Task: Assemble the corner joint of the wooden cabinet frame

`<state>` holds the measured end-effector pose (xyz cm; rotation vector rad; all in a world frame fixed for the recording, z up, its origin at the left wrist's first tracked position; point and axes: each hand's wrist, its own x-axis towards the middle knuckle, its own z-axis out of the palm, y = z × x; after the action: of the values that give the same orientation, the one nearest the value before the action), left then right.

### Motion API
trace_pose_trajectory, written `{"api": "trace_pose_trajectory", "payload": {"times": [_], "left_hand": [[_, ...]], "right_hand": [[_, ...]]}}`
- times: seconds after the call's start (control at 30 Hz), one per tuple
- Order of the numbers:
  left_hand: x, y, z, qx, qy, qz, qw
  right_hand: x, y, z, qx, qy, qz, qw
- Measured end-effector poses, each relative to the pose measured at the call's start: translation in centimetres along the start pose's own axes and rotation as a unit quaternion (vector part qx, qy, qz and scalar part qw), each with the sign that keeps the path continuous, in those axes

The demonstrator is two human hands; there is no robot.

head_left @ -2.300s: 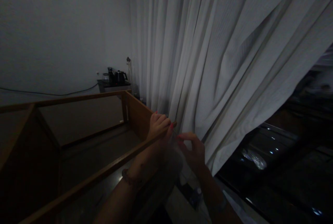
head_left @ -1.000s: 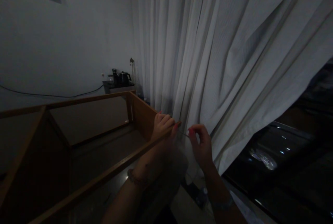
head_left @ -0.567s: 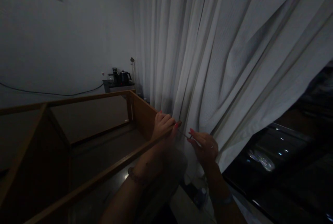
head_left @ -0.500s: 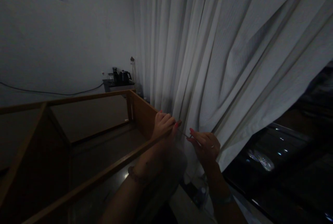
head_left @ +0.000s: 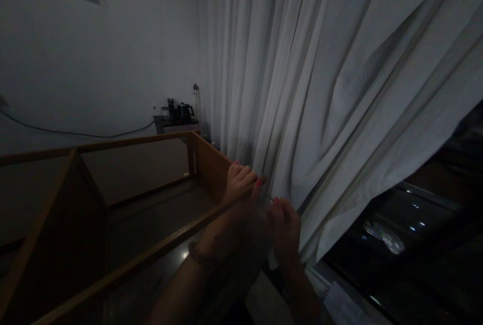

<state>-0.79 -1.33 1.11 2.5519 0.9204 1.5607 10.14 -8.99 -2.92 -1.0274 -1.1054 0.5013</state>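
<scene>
In a dim room a wooden cabinet frame (head_left: 151,252) lies open in front of me. My left hand (head_left: 241,184) grips its near corner, fingers curled over the top edge. Just to the right, my right hand (head_left: 283,224) is closed in a pinch on a thin metal tool (head_left: 268,196) whose tip points at that corner. The tool is too small and dark to name. A bracelet (head_left: 198,257) sits on my left wrist.
A white curtain (head_left: 332,88) hangs directly behind the corner and drapes to the right. A small table with a kettle (head_left: 184,112) stands at the far wall. A cable (head_left: 75,134) runs along the wall. A dark glossy surface (head_left: 407,234) lies at the right.
My right hand has dropped slightly and turned at the wrist while keeping the thin tool at the corner. The left hand stays on the frame. The view has shifted a little.
</scene>
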Motion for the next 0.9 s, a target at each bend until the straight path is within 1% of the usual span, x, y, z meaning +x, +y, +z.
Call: {"api": "trace_pose_trajectory", "payload": {"times": [0.03,0.1,0.2,0.23,0.3,0.4,0.47,0.53,0.6,0.7,0.77,0.9], "left_hand": [[0.0,0.0,0.0,0.001,-0.004,-0.001,1.000],[-0.1,0.2,-0.2,0.002,-0.010,-0.004,1.000],[-0.1,0.4,-0.3,0.003,-0.003,-0.011,1.000],[-0.1,0.4,-0.3,0.003,0.000,-0.013,1.000],[-0.1,0.4,-0.2,0.002,0.001,-0.013,1.000],[-0.1,0.3,-0.1,-0.002,0.001,-0.008,1.000],[-0.2,0.2,0.0,-0.004,0.000,-0.007,1.000],[-0.2,0.1,0.0,-0.004,0.000,-0.009,1.000],[-0.3,0.1,0.0,-0.004,0.002,-0.008,1.000],[-0.3,0.1,0.0,-0.004,0.005,-0.005,1.000],[-0.2,0.1,0.0,-0.003,0.006,-0.007,1.000],[-0.2,0.0,-0.2,-0.013,-0.007,-0.003,1.000]], "right_hand": [[-0.3,-0.3,0.4,0.034,-0.006,0.038,0.999],[-0.4,-0.7,0.8,0.077,-0.012,0.074,0.994],[0.1,-0.9,0.4,0.077,-0.025,0.069,0.994],[0.3,-0.8,0.2,0.064,-0.033,0.055,0.996],[0.9,-0.6,-0.4,0.032,-0.043,0.004,0.999],[1.4,-0.1,-1.1,-0.006,-0.017,-0.096,0.995],[1.6,0.2,-1.4,-0.043,0.000,-0.165,0.985],[1.6,0.5,-1.6,-0.089,-0.002,-0.232,0.969],[1.6,0.8,-1.7,-0.118,-0.009,-0.279,0.953],[1.5,1.1,-1.8,-0.128,-0.020,-0.326,0.937],[1.6,1.3,-2.0,-0.133,-0.035,-0.345,0.929],[1.8,1.6,-2.2,-0.121,-0.049,-0.340,0.931]]}}
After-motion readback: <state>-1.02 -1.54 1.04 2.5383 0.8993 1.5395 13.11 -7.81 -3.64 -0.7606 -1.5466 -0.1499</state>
